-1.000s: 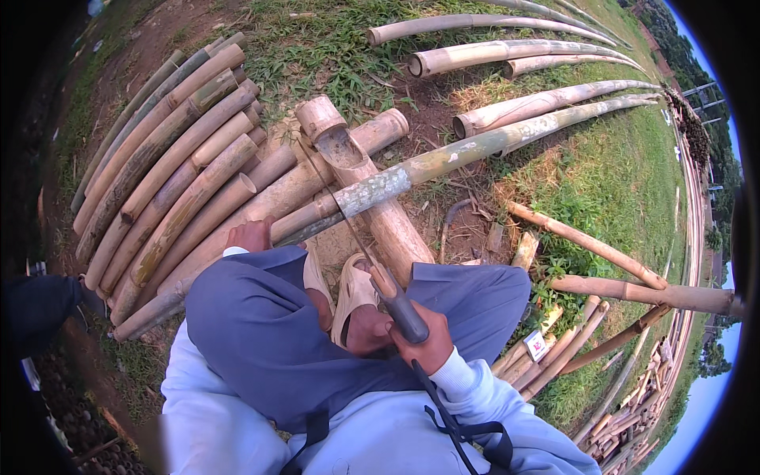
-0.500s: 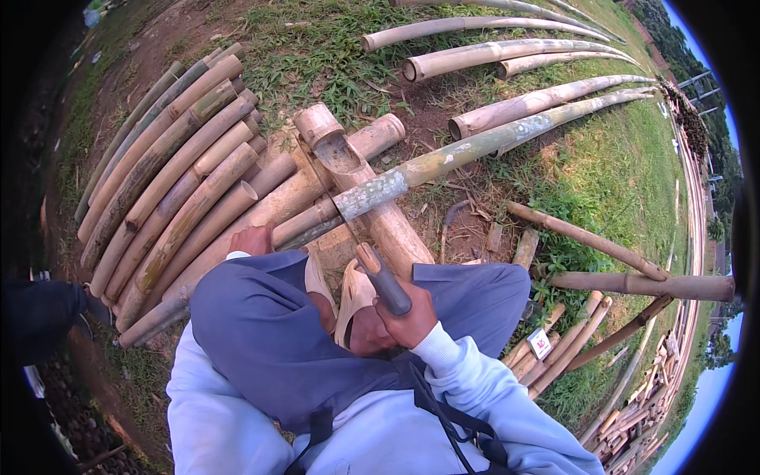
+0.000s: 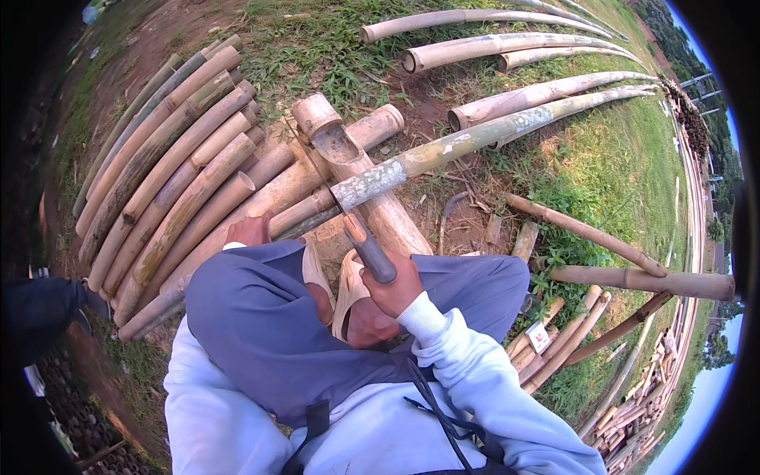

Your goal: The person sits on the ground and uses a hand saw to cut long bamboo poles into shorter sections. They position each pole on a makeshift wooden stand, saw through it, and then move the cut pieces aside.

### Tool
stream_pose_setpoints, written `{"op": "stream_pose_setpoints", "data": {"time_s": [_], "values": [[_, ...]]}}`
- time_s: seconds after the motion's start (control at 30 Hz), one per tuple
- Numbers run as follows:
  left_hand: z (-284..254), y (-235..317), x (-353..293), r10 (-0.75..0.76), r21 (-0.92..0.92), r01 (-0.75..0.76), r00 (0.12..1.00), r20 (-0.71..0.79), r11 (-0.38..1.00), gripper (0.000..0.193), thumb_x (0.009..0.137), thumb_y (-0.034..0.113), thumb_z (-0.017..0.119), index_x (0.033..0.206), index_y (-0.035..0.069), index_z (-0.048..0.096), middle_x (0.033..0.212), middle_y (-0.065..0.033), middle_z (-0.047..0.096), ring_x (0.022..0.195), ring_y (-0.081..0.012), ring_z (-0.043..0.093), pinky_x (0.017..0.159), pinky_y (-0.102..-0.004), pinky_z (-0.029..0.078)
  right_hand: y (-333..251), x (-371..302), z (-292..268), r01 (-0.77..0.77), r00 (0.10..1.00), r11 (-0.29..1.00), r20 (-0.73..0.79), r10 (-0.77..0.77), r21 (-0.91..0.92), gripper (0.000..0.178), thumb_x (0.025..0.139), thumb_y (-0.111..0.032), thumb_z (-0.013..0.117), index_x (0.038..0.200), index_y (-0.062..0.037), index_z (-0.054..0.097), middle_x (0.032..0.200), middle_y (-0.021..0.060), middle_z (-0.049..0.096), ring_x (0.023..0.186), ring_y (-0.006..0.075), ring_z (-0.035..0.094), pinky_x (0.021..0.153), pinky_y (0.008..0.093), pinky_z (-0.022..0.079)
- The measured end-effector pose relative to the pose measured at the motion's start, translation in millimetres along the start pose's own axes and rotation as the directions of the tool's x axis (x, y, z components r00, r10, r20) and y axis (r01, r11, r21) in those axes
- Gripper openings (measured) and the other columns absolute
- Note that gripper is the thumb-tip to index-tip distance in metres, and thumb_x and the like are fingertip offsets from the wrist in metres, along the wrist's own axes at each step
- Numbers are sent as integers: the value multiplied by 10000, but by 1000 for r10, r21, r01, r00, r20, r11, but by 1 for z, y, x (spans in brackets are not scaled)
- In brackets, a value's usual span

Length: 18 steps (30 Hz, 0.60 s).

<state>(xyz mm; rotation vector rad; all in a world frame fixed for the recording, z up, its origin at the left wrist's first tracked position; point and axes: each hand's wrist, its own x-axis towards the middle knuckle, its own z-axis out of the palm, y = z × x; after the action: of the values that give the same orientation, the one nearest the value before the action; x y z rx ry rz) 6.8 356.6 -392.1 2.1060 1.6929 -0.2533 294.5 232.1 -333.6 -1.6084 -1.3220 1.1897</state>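
My right hand (image 3: 393,285) is closed round the dark grip of a handsaw (image 3: 369,248). The saw's thin blade points away and to the left, crossing a long mottled bamboo pole (image 3: 443,152) at its edge. That pole lies over a thick bamboo log (image 3: 389,218) with a notch cut in its upper side. Beyond my left knee, my left hand (image 3: 249,230) grips the nearer stretch of the pole; the knee partly hides it. My sandalled feet (image 3: 360,305) are just below the blade.
A row of cut bamboo lengths (image 3: 170,170) lies at the left. Long poles (image 3: 507,52) stretch over the grass at far right. A bamboo frame (image 3: 633,279) and short pieces (image 3: 566,344) are right of my knee. Someone's dark-clothed leg (image 3: 39,313) shows at the left edge.
My right hand has pushed the saw forward, away from my body and slightly left, so the handle now sits nearer the pole. My left hand has stayed on the pole.
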Motion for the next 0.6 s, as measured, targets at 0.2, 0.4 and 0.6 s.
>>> {"op": "stream_pose_setpoints", "data": {"time_s": [0.2,0.4,0.6], "values": [[3,0,-10,-33,-29,33,999,26,999,879,735,786,704,1162,18,673,868,-245,727,885,-409,721,804,-520,532,-27,-122,-60,-100,988,990,108,110,-97,284,866,-3,696,1150,-10,700,822,102,708,745,136,688,711,290,526],[-3,7,0,-6,-15,6,1000,4,1000,874,735,783,706,1157,19,675,871,-248,726,887,-410,721,805,-521,531,22,19,13,103,994,989,-23,-105,-103,161,829,-84,695,967,-10,656,778,227,656,740,456,670,655,434,523],[0,3,-8,-29,-40,29,1000,8,999,868,736,781,709,1152,20,676,874,-250,726,889,-411,720,806,-522,530,-22,-67,-34,-103,990,993,87,108,-62,223,817,-35,709,1036,-23,666,818,189,706,838,388,739,717,397,562]]}}
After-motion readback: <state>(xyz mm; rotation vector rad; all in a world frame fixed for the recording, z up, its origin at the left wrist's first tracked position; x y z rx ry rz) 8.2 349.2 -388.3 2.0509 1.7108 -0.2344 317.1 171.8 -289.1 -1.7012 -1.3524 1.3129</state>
